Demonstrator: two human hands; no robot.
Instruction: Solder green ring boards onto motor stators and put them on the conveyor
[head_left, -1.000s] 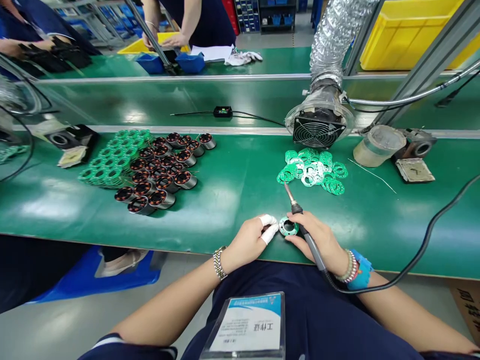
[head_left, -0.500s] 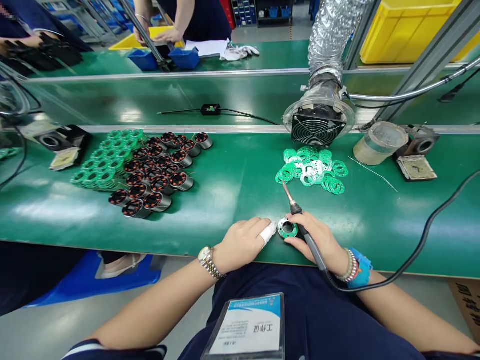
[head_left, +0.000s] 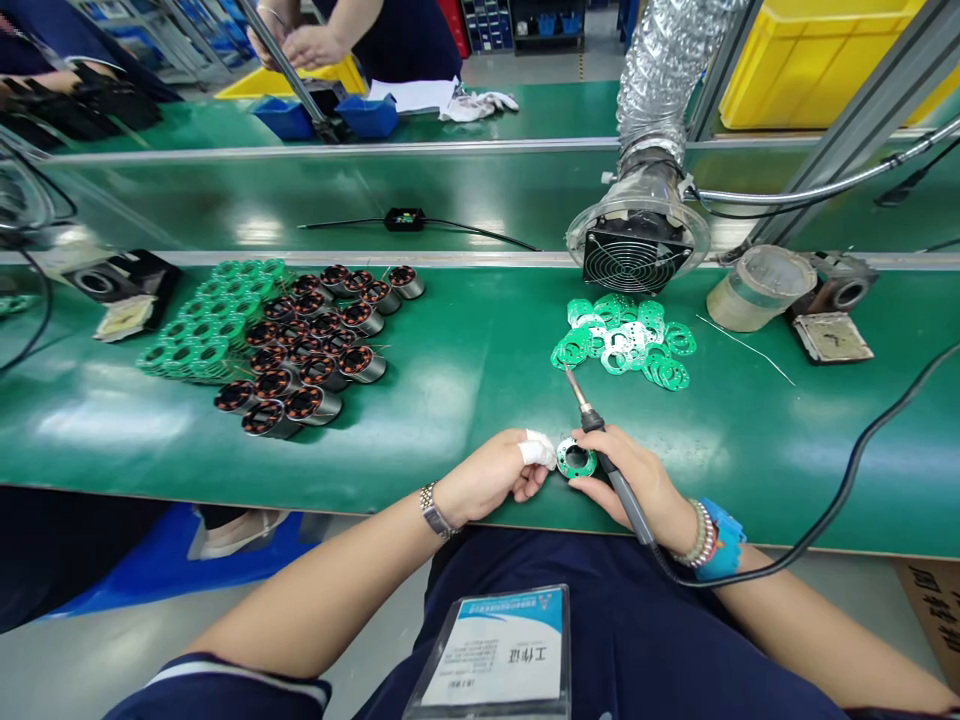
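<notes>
A ring-shaped green circuit board (head_left: 576,459) lies at the front of the bench, on top of a round part that is mostly hidden. My right hand (head_left: 643,478) steadies it between thumb and fingers. The same hand carries a soldering iron (head_left: 619,487), its tip pointing away toward the loose boards. My left hand (head_left: 501,472) is closed at the ring's left edge, white tape wrapped on a finger. Its fingertips pinch together there; whatever is between them is too small to make out.
Loose green ring boards (head_left: 626,335) lie below a fume fan (head_left: 637,262). Wound stators (head_left: 313,340) and stacked green boards (head_left: 214,315) stand at left. A cloudy cup (head_left: 761,287) and an iron stand (head_left: 836,305) are at right. The iron's cable (head_left: 847,490) loops rightward. Co-workers' hands (head_left: 315,45) are opposite.
My left hand has rolled over and its fingers have curled into a pinch at the ring's edge. My right hand, the iron and the ring board stay nearly still. A co-worker's hands have shifted.
</notes>
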